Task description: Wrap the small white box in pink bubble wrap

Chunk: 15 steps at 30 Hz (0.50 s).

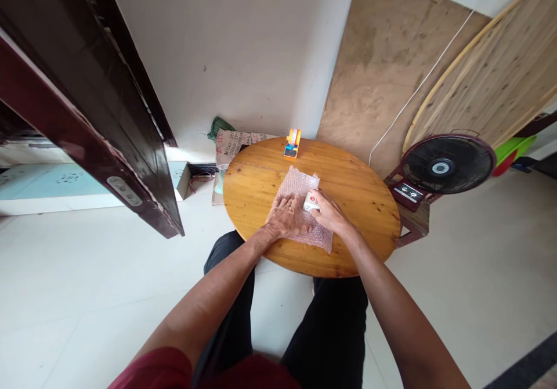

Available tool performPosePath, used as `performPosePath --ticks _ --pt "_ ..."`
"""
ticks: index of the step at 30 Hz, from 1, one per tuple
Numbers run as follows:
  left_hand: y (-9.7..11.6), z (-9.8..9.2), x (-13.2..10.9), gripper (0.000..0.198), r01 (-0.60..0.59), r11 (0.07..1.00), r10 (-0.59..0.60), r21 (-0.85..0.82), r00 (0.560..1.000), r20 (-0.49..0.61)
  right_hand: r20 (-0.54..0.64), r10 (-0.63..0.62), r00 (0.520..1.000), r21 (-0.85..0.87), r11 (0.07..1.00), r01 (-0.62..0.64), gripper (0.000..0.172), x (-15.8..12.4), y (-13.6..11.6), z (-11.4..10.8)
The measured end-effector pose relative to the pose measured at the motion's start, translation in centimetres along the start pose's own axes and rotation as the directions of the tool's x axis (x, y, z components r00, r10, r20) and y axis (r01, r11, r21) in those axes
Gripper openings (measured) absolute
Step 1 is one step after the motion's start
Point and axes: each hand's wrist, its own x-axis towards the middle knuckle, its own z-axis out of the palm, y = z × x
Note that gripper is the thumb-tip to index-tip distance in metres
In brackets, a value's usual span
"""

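Note:
A sheet of bubble wrap (298, 184) lies spread on a round wooden table (365, 203). My left hand (285, 218) rests flat on the wrap with its fingers stretched out. Just to its right, my right hand (329, 213) grips a small white box with red print (310, 202) and holds it on the wrap. The two hands almost touch.
An orange tape dispenser (292, 143) stands at the table's far edge. A black fan (447, 165) sits to the right on a low stool. A dark door (87, 116) stands at the left, boards lean on the wall behind, and printed paper (237, 142) lies on the floor.

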Motion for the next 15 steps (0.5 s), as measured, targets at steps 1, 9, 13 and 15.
performPosePath --ticks 1,9,13,15 --pt "0.0 -0.1 0.0 0.093 -0.001 1.000 0.001 -0.003 1.000 0.002 0.017 0.030 0.999 -0.011 1.000 -0.029 0.060 0.1 0.5 0.0" --pt "0.2 -0.2 0.0 0.092 0.017 1.000 -0.017 -0.006 1.000 0.015 -0.075 0.205 0.976 -0.196 0.956 -0.216 0.048 -0.1 1.7 -1.3" --pt "0.1 -0.1 0.0 0.094 0.017 1.000 -0.017 -0.018 1.000 0.011 -0.166 0.177 0.970 -0.096 0.976 -0.194 0.048 -0.5 1.2 -2.3" --pt "0.1 -0.1 0.0 0.095 0.014 1.000 -0.014 -0.026 1.000 0.011 -0.169 0.175 0.970 0.058 0.984 -0.168 0.048 -0.8 0.3 -3.0"
